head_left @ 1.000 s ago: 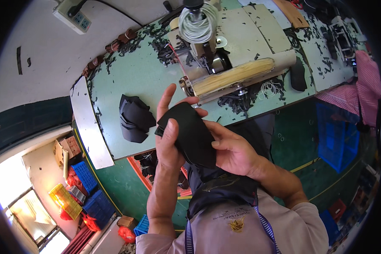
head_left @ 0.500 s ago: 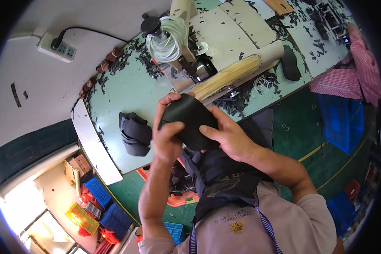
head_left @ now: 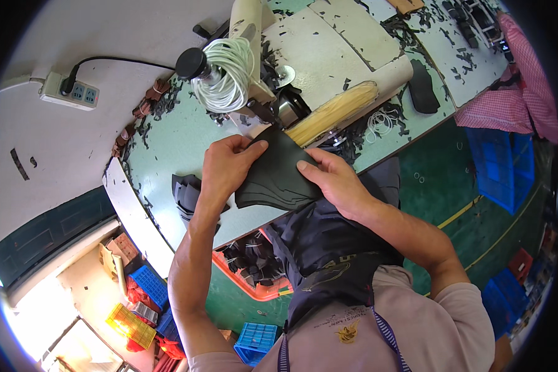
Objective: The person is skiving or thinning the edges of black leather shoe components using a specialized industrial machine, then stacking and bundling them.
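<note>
Between my two hands is a fanned stack of thin black sheet pieces, its lower edges splayed in layers. My left hand grips its left edge with the thumb on top and fingers beneath. My right hand pinches the right edge, thumb on top. The far end of the stack reaches the head of a bench machine, so its tip there is partly hidden. Just left of my left wrist, a second pile of black pieces lies on the green table, partly covered by my forearm.
A coil of white cord hangs on the machine. Its long yellowish padded arm extends to the right. A single black sole-shaped piece and black scraps lie on the table. Below stands an orange crate.
The stack was bent into a curve in both hands; now it is flatter and fanned out, closer to the machine head. My left hand has shifted left along its edge.
</note>
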{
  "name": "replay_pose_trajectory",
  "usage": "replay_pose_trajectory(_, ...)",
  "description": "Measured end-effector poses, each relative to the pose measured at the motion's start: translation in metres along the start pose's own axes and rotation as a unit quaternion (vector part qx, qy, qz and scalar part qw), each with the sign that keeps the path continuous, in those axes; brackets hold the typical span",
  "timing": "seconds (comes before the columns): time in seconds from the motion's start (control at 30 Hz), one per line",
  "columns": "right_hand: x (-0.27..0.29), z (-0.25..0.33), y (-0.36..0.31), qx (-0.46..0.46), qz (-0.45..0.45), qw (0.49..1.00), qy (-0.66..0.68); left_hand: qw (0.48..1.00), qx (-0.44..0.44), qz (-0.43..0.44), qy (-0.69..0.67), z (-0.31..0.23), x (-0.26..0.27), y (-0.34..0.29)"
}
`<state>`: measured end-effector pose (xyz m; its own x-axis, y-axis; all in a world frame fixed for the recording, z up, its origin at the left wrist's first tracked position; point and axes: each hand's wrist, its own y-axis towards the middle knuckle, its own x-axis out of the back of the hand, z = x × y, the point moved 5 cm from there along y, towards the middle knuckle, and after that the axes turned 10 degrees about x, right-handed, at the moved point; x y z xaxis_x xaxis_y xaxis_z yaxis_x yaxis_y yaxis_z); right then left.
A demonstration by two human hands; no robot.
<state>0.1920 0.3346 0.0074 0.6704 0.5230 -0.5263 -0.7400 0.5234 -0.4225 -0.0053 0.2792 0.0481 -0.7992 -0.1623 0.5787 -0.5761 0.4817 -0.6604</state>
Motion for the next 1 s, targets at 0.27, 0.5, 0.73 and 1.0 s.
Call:
replay_pose_trajectory(0.27,0.01,0.019,-0.004,0.033,-0.019,0.998,0.047,0.989,-0.012,0.061,-0.132,-0.005,-0.004,0.002)
replay_pose_trajectory(0.5,0.002,0.018,-0.003,0.048,-0.013,0.994,0.095,1.0,-0.01,-0.001,0.03,-0.024,0.006,0.003)
replay_pose_trajectory(0.73,0.006,0.016,-0.005,0.087,-0.032,0.992,0.088,0.998,-0.013,0.051,-0.031,-0.003,0.007,0.007)
replay_pose_trajectory(1.0,0.012,0.014,-0.008,0.069,-0.065,0.991,0.09,0.973,-0.048,0.143,-0.173,-0.012,0.003,-0.002)
